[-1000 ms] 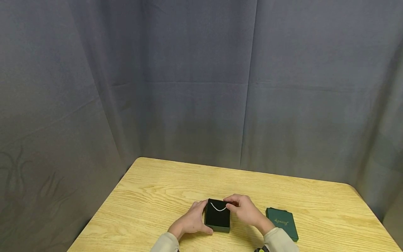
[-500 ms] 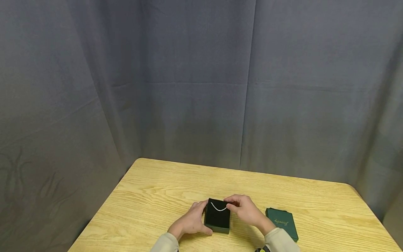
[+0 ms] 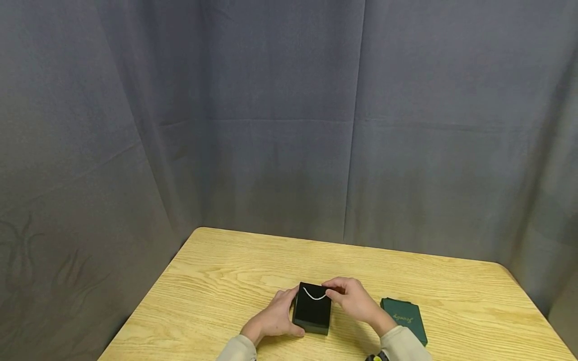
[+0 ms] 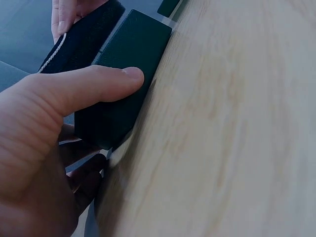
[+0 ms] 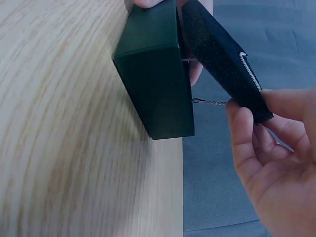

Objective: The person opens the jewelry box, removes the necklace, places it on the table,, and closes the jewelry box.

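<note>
A dark green jewelry box [image 5: 153, 74] rests on the table, its side gripped by my left hand [image 3: 274, 317]; the thumb lies along one wall in the left wrist view. My right hand [image 3: 355, 301] pinches the far right corner of the black foam insert [image 5: 217, 49]. That insert is tilted up out of the box at its far end, leaving a gap over the rim. Across its top runs a silver chain [image 5: 250, 71] in a shallow curve. Below the insert, a chain end with a clasp [image 5: 197, 100] stretches to the box's rim. The box's inside is hidden.
The green box lid [image 3: 408, 323], with gold lettering, lies on the wooden table [image 3: 253, 260] to the right of the right hand. Grey curtains [image 3: 280, 125] hang behind the table and at its sides.
The right hand has raised the far end of the insert slightly, tilting it more. The left hand stays on the box, and the lid has not moved.
</note>
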`<state>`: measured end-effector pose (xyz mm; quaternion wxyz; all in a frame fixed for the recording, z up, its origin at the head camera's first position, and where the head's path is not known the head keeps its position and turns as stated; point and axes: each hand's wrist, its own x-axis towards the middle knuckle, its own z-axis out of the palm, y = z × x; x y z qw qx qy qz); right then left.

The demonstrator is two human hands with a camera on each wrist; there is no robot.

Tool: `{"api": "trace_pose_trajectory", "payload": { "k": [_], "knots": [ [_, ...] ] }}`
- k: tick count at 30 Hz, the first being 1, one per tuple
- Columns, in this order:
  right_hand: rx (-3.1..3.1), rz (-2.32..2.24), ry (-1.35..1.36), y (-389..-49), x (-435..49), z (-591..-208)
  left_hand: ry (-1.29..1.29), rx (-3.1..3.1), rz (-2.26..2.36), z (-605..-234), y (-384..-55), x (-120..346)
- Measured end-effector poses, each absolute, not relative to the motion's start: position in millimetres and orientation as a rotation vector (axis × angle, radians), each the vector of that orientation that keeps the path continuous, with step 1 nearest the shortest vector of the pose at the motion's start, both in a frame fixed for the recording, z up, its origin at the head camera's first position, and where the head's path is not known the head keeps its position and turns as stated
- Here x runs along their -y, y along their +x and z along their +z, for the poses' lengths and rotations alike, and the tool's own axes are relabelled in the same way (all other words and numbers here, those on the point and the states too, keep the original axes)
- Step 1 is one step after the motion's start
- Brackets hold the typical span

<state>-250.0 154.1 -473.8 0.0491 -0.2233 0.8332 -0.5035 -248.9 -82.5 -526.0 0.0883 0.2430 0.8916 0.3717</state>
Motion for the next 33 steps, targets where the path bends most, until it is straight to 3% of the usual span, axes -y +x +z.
{"api": "trace_pose_trajectory", "payload": {
  "k": [19, 33],
  "knots": [
    [-2.581, -1.514, -0.67, -251, -155, -464, 0.732, -2.634, 1.12, -525, -247, 84],
    [-2.58, -1.513, -0.675, -249, -153, -466, 0.655, -2.466, 1.402, -511, -245, 88]
  ]
}}
